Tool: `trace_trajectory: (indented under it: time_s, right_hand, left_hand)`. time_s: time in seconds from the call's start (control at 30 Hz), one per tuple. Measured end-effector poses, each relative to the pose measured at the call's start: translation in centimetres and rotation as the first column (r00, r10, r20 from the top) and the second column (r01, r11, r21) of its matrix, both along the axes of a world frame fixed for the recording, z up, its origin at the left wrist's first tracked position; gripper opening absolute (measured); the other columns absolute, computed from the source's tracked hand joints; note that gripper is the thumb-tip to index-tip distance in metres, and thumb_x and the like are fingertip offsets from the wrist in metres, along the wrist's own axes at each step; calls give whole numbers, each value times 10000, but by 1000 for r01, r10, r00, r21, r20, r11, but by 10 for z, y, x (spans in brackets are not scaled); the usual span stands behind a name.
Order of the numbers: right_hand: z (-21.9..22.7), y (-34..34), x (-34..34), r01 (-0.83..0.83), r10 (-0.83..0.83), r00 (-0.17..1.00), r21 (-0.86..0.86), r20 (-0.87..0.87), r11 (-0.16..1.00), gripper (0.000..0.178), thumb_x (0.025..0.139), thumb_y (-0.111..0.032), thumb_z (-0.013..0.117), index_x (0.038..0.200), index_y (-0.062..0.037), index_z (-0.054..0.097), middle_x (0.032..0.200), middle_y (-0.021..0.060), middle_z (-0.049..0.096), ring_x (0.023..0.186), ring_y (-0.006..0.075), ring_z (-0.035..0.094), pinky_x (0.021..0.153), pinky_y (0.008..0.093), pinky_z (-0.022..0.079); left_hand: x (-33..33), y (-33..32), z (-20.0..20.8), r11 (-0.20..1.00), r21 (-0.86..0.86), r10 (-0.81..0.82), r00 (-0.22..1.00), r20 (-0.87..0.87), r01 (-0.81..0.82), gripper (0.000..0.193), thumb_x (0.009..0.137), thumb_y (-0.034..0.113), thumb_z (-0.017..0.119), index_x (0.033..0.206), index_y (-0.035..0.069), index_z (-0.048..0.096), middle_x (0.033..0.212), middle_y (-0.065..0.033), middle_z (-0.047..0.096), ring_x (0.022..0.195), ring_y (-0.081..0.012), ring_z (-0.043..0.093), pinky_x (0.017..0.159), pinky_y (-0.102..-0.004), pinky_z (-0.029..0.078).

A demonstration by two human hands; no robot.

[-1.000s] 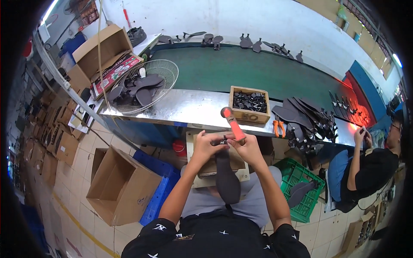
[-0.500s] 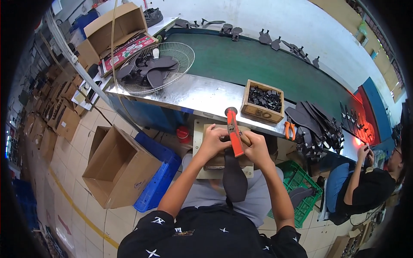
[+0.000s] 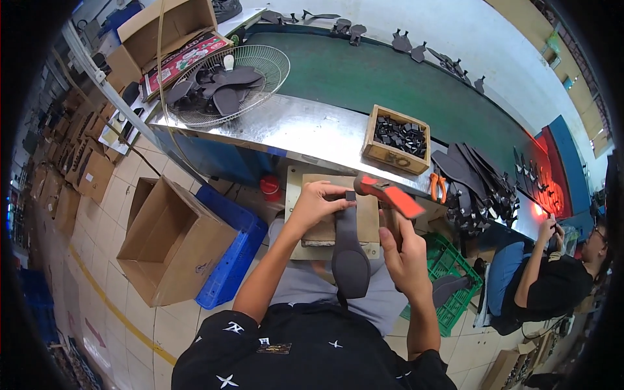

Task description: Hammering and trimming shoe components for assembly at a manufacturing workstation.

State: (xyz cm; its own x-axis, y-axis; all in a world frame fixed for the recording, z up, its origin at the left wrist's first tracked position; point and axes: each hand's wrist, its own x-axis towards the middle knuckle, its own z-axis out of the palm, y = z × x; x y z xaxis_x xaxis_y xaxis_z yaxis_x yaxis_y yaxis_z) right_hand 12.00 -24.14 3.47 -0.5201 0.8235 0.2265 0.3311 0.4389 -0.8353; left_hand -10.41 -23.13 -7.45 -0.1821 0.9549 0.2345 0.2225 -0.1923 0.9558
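Note:
A dark grey shoe sole (image 3: 351, 263) lies lengthwise on a padded board (image 3: 318, 231) across my lap, its wide end toward me. At its narrow far end my left hand (image 3: 315, 209) pinches a small square black piece (image 3: 350, 195) between thumb and fingers. My right hand (image 3: 408, 255) is closed round the handle of a hammer (image 3: 402, 200) with a red head, held tilted to the right of the sole and apart from it. Part of the handle is hidden behind the fingers.
Beyond the board, a wooden box (image 3: 396, 159) of small black pieces stands on the metal bench. Orange-handled pliers (image 3: 437, 187) and a pile of soles (image 3: 471, 179) lie beside it. A wire basket (image 3: 276, 81) holds soles at left. A co-worker (image 3: 552, 279) sits at right.
The hammer has swung from above the sole's narrow end to the right, with my right hand. My left fingers now show pinching the small black piece. The view has shifted slightly.

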Motion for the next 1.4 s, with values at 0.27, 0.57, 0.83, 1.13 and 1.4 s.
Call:
trace_trajectory:
  time_s: [0.27,0.57,0.83,1.13,1.4]
  right_hand:
    - [0,8,-6,-67,71,991,-37,114,997,232,988,-120,536,1169,21,505,813,263,614,756,467,615,639,437,483]
    - [52,-15,8,93,-37,926,131,-376,987,333,995,-141,505,1243,80,493,711,26,576,537,100,535,478,256,414]
    - [37,1,-6,-106,89,981,95,173,990,204,945,-67,553,1127,23,530,884,256,652,758,439,646,657,463,530]
    - [7,11,17,9,-15,981,33,194,999,226,950,-86,558,1159,1,556,741,229,613,676,381,656,613,429,500]
    - [-64,44,-28,-65,21,993,383,117,922,254,893,-172,595,1111,-54,540,946,219,616,791,402,661,663,479,538]
  left_hand:
    - [1,1,6,999,-44,-26,998,-60,23,269,751,105,792,1003,20,752,819,-55,662,780,-127,581,714,-272,462]
    - [-8,-7,-7,995,69,-38,937,-348,66,993,724,344,828,1503,5,314,1092,-96,727,1103,-211,639,1115,-419,272]
    - [1,-15,5,988,-118,17,833,-553,-98,1375,687,476,832,1498,-58,-143,1281,-70,652,1410,-244,384,1206,-522,34]
    - [15,-3,16,999,-45,-18,766,-642,-15,576,761,476,755,1227,145,684,1435,-117,519,1383,-297,415,1196,-550,77]
    - [1,-81,14,929,33,-351,907,-234,368,261,830,63,582,1031,-42,711,892,-131,730,787,-178,669,740,-275,520]
